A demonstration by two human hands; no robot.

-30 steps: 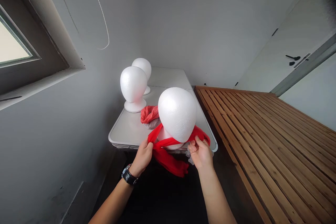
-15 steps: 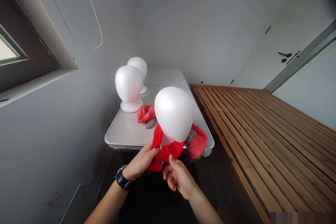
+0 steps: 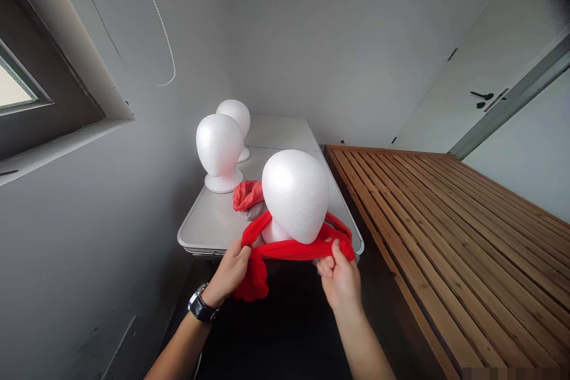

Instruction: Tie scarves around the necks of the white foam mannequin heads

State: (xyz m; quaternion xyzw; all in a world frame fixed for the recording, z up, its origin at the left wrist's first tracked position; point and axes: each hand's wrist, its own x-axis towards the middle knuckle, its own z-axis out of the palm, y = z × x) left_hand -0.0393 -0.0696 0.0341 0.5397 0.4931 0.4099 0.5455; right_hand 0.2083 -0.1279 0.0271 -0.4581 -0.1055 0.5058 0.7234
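Note:
A white foam mannequin head (image 3: 295, 193) stands at the near edge of the table. Around its neck runs a red scarf (image 3: 289, 249), pulled wide to both sides in front. My left hand (image 3: 234, 270), with a black watch on the wrist, is closed on the scarf left of the neck, and a bunched end hangs below it. To the right of the neck, my right hand (image 3: 341, 273) pinches the scarf's other side. Behind the left part of the scarf lies a bundled coral and grey scarf (image 3: 248, 197).
Two more foam heads, a nearer one (image 3: 219, 145) and a farther one (image 3: 236, 116), stand on the left of the white table (image 3: 205, 219). A slatted wooden bench (image 3: 436, 219) runs along the right. A wall rises on the left.
My right hand has moved right and closed on the red scarf. My left hand has shifted left. The scarf is now stretched wide across the front of the neck.

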